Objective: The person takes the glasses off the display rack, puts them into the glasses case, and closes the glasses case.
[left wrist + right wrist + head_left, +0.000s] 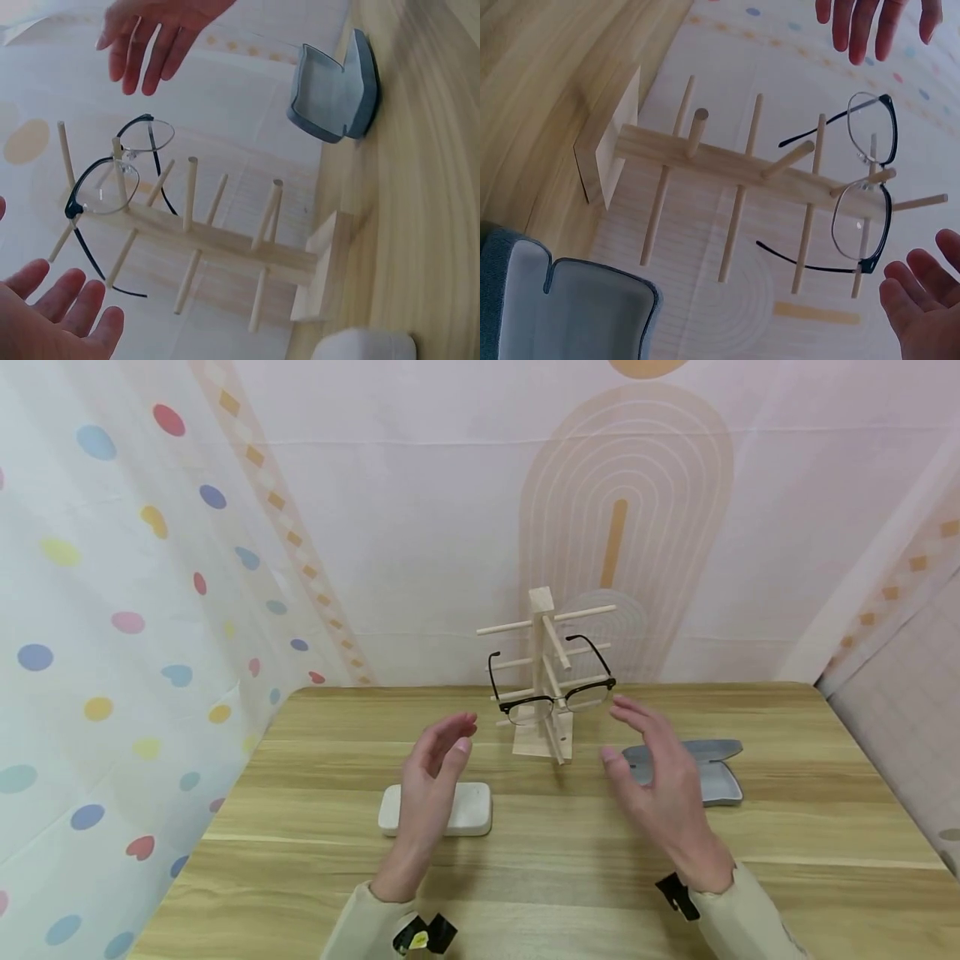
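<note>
A pair of eyeglasses point(525, 700) with black upper rims and dark temples sits on a wooden peg stand point(542, 602), its bridge at a front peg and its temples reaching back on either side of the post. My left hand point(429, 789) is held in the air left of the eyeglasses, above a white case, fingers loosely bent and holding nothing. On the other side, my right hand point(663, 789) hovers near the right rim, partly in front of a grey case. In both wrist views a gap shows between each hand's fingers and the eyeglasses point(891, 127).
The white glasses case point(471, 810) lies on the wooden table point(540, 860) at front left, its lid down. An opened grey glasses case point(720, 783) stands at right, its pale inside showing in the left wrist view. A patterned curtain point(420, 527) hangs behind the table.
</note>
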A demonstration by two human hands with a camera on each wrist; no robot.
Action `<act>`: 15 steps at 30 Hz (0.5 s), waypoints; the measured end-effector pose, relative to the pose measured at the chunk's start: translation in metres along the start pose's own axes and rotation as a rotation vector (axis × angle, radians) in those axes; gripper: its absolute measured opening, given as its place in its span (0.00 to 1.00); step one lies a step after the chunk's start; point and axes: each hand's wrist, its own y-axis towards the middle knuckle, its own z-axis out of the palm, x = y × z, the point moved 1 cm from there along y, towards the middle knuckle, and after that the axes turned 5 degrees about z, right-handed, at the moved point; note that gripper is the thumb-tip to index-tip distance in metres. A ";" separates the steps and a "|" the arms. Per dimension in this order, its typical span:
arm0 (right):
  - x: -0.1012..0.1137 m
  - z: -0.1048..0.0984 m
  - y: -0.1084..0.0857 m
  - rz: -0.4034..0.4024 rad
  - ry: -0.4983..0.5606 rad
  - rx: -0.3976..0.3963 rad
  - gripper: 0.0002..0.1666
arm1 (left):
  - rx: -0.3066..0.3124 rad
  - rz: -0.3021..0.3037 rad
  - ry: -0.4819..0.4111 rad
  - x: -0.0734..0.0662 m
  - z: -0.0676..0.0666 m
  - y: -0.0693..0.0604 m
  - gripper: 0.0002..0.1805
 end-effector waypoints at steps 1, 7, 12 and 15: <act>-0.002 0.000 0.002 0.013 -0.006 -0.004 0.27 | -0.003 -0.003 -0.005 0.000 0.002 0.001 0.19; -0.009 0.001 0.011 0.087 -0.007 -0.017 0.27 | 0.007 -0.035 -0.026 0.000 0.013 0.009 0.25; -0.013 0.001 0.018 0.182 0.002 0.012 0.28 | 0.018 -0.070 -0.052 0.001 0.020 0.014 0.29; -0.014 0.001 0.022 0.235 0.004 0.041 0.28 | -0.002 -0.090 -0.079 0.001 0.025 0.016 0.29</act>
